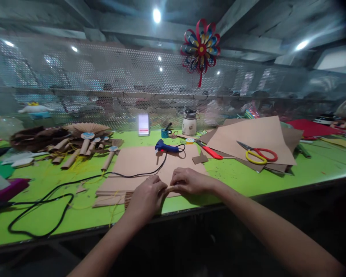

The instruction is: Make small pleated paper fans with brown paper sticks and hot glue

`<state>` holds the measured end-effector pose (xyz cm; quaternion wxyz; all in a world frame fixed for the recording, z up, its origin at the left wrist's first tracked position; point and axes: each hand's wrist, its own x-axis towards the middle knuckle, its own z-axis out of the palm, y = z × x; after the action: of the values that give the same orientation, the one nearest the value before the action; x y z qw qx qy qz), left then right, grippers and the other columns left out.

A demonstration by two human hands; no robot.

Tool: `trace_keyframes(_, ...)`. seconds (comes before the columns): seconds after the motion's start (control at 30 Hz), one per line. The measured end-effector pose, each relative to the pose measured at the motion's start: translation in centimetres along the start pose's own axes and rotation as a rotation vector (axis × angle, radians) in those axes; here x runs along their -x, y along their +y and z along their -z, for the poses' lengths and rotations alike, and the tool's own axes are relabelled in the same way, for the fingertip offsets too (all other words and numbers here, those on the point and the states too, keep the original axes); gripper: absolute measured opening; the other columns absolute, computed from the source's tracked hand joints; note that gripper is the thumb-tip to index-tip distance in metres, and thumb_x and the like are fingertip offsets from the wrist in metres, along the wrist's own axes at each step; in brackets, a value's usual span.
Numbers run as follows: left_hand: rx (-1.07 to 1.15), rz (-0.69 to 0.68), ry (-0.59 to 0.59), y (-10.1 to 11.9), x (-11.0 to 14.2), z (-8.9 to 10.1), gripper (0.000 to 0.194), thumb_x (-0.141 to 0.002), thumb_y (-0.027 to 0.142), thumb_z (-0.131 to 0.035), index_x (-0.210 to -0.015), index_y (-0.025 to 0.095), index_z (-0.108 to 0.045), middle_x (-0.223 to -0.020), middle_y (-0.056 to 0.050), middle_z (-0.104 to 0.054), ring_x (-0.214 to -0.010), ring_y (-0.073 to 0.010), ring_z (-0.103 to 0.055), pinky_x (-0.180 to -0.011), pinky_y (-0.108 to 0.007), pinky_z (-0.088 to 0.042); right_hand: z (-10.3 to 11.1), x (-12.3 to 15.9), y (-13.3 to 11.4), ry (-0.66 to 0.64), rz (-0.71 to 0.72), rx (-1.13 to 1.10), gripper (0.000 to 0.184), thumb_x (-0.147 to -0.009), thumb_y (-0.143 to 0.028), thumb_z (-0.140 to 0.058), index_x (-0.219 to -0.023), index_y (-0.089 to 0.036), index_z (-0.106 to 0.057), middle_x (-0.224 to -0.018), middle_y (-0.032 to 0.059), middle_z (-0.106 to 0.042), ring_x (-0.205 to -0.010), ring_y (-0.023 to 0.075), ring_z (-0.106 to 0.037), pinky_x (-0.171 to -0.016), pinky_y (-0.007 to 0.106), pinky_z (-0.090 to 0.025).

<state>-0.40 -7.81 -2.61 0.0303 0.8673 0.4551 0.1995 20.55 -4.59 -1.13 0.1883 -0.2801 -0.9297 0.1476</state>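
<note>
At the front of the green table, my left hand [150, 194] and my right hand [192, 181] meet, fingers pinched on a thin strip of folded brown paper [171, 188]. Most of that paper is hidden by my fingers. Pleated brown paper [128, 199] shows just left of my left hand; whether it is the same piece I cannot tell. Beneath and behind the hands lie stacked brown paper sheets [132, 163]. A blue glue gun [167, 147] rests on the stack, its black cord [127, 176] running left across the table.
Finished paper fans with rolled handles [85, 147] are piled at the left. Red-handled cutters [212, 152], red and yellow scissors [256, 154] and larger brown sheets [248, 134] lie right. A phone [143, 125] and a bottle [189, 124] stand at the back. The table's front edge [190, 209] is close.
</note>
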Motion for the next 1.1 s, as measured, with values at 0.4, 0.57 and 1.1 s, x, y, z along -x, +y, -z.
trace_keyframes(0.4, 0.081, 0.022, 0.002, -0.4, -0.3, -0.1, 0.023, -0.093, 0.024, -0.054, -0.102, 0.015, -0.073, -0.089, -0.009, -0.064, -0.084, -0.0213, -0.060, -0.074, -0.031, -0.045, 1.7, 3.8, 2.2, 0.069, -0.110, 0.053, 0.021, -0.093, -0.030, -0.061, -0.097, -0.015, -0.075, -0.089, 0.0085, -0.067, -0.086, 0.0196, -0.061, -0.078, 0.030, -0.046)
trace_keyframes(0.57, 0.090, 0.001, -0.004, -0.4, -0.1, -0.1, 0.021, -0.092, 0.022, -0.055, -0.097, 0.017, -0.075, -0.085, -0.007, -0.062, -0.081, -0.0206, -0.058, -0.071, -0.030, -0.044, 1.8, 3.2, 2.0, 0.042, -0.120, 0.043, 0.022, -0.093, -0.032, -0.061, -0.094, -0.016, -0.076, -0.087, 0.0077, -0.067, -0.085, 0.0191, -0.060, -0.076, 0.029, -0.046)
trace_keyframes(1.1, 0.128, 0.013, 0.033, -0.7, -0.1, -0.4, 0.020, -0.091, 0.024, -0.056, -0.097, 0.019, -0.075, -0.085, -0.006, -0.061, -0.079, -0.0193, -0.059, -0.068, -0.029, -0.044, 0.9, 3.9, 2.7, 0.121, -0.164, -0.104, 0.019, -0.093, -0.028, -0.062, -0.095, -0.015, -0.075, -0.083, 0.0053, -0.066, -0.080, 0.0162, -0.061, -0.074, 0.028, -0.046)
